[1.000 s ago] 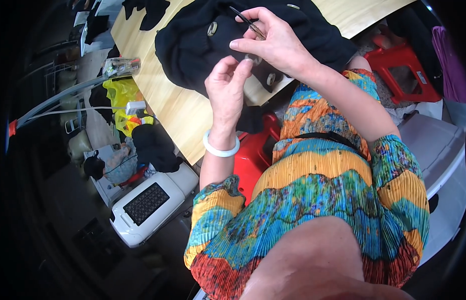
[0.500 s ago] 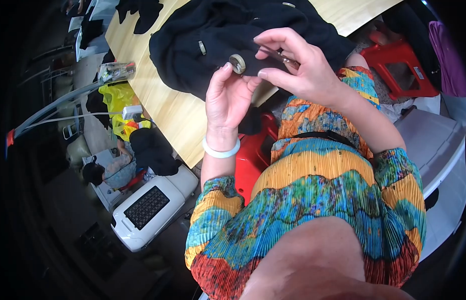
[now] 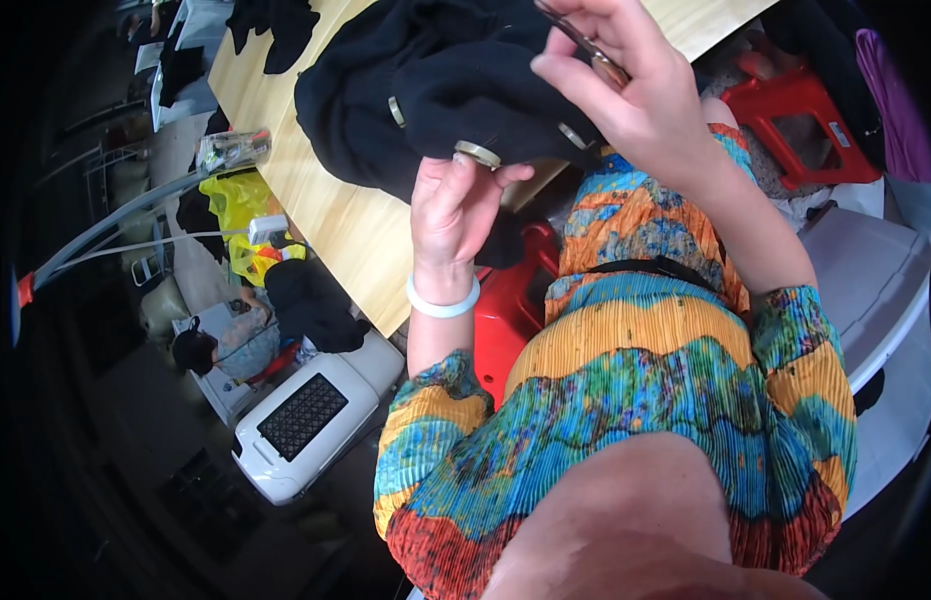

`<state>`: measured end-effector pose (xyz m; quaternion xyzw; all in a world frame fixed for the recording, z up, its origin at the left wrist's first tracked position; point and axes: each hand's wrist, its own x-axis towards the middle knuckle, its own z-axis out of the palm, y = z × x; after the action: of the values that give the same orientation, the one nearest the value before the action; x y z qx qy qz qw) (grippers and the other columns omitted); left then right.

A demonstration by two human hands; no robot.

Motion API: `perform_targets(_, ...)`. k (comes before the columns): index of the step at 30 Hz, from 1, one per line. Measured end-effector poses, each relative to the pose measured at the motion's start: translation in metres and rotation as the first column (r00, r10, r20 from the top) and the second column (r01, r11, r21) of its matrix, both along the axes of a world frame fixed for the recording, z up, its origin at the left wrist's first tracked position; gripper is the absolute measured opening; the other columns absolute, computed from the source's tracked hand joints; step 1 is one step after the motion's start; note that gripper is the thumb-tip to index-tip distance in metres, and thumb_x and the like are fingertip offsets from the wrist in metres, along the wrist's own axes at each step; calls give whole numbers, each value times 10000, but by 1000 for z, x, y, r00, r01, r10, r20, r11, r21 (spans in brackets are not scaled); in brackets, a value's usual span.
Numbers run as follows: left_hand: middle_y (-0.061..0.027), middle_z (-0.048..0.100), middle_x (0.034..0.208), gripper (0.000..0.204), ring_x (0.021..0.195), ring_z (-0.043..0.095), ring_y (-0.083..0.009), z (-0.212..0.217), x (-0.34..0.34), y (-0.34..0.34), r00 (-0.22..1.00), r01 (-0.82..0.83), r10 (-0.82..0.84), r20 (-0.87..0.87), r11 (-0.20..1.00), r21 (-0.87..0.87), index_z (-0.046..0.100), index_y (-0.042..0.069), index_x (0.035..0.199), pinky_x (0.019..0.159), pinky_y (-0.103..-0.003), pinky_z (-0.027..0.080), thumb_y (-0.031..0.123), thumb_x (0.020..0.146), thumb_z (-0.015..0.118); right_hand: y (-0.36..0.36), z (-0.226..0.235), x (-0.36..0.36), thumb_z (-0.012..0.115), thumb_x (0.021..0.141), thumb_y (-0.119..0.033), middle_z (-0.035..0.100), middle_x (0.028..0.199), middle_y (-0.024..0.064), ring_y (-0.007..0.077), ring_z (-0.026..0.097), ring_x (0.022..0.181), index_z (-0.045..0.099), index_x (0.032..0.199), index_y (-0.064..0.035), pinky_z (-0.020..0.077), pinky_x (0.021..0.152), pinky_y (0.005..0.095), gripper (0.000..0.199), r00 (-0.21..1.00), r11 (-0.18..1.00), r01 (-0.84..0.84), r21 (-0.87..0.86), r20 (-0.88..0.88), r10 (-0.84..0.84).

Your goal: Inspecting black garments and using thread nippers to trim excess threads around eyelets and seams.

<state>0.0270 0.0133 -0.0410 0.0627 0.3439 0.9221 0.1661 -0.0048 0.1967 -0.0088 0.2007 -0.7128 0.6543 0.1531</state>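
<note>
A black garment [image 3: 355,95] with round, pale-gold-rimmed buttons lies bunched over the table's edge toward me. My left hand [image 3: 451,212], palm up under the near edge of the cloth, pinches one button [image 3: 478,154] between thumb and fingers. Two more buttons show on the fabric: one at the left [image 3: 396,111] and another at the right [image 3: 572,136]. Above and right of the held button, my right hand [image 3: 645,95] is closed around a slim brownish metal tool [image 3: 597,58]. Whether that tool is snips or tweezers I cannot make out. Its tip points up and left, apart from the button.
The wooden table [image 3: 320,215] carries a clear container [image 3: 233,148] at its left edge. Beside it hang a yellow plastic bag [image 3: 230,210] and a white plug block [image 3: 268,229]. Red stools stand under me [image 3: 500,335] and at the right [image 3: 835,150]. Another person [image 3: 235,340] sits far left.
My right hand has moved up and right with the tool, away from the button. The held button has tilted from face-on to nearly edge-on, and the button at the right has come into sight.
</note>
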Motion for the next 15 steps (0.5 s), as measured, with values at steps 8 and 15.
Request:
perform_targets(8,-112,546,1077,319,988,530,-271,1,1,1,981,-46,32,-192,996,-72,488,49,1127,796,-426,465,152,829,543,6,-10,48,531,837,-125,529,642,26,69,489,568,490,935,-17,388,516,207,151,882,932,-313,-181,308,356)
perform_targets(15,-87,545,1082,343,1001,521,-244,4,6,3,980,-159,141,-141,979,-130,485,65,1134,857,-406,415,154,814,568,3,-11,46,546,822,-121,520,607,50,109,482,518,484,883,-16,368,483,227,136,884,939,-318,-131,315,344)
